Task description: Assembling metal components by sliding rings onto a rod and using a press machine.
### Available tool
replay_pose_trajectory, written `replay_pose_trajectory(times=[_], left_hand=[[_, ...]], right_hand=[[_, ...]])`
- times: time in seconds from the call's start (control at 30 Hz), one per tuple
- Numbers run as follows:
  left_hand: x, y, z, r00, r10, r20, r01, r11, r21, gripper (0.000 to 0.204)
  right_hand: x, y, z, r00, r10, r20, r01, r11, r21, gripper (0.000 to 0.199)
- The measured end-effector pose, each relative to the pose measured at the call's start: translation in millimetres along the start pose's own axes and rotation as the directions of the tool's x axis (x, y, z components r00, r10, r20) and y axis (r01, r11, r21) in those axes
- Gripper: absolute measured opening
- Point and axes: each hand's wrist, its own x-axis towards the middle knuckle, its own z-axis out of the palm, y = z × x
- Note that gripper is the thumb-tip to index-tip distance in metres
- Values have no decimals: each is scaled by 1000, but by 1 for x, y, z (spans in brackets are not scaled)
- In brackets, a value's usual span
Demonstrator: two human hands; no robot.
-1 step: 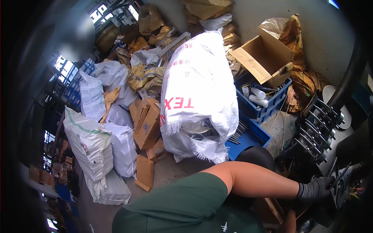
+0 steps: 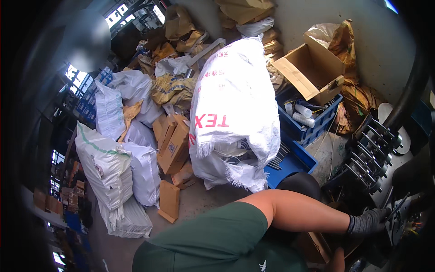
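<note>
My left arm in a dark green short sleeve reaches across to the lower right. Its end is my left hand (image 2: 369, 221) in a grey knitted glove, at a dark metal machine part (image 2: 399, 220) with thin rods. The fingertips merge with the dark part, so their grip cannot be made out. Below that forearm a bit of bare skin shows, apparently my right arm; my right hand is not visible. Beneath the left forearm sits an open cardboard box (image 2: 317, 247), partly hidden. Just beyond the glove stands a black fixture (image 2: 369, 156) with several shiny metal rods.
A large white woven sack (image 2: 235, 99) stands ahead. Right of it are a blue crate (image 2: 312, 129) with white rolls, an open carton (image 2: 308, 68) on top, and a blue tray (image 2: 301, 158) with metal rods. White sacks (image 2: 106, 158) and brown cartons (image 2: 174, 147) crowd the left.
The view has shifted very slightly, so the surroundings sit a few pixels to the right. My left arm and glove keep practically the same pose.
</note>
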Motion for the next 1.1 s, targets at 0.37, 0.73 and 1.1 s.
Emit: replay_pose_trajectory(times=[0.37, 0.73, 1.1], left_hand=[[-5, 4, 1, 1000, -8, 29, 11, 993, -121, 37], [-49, 12, 7, 911, -41, 411, 38, 999, 16, 40], [-63, 9, 9, 719, -281, 636, 222, 960, 172, 33]], right_hand=[[-10, 14, -63, 996, -37, -87, 54, 978, 202, 61], [-84, 31, -142, 952, 70, -298, 53, 921, 385, 58], [-170, -66, -121, 796, -28, -605, 103, 991, 89, 37]])
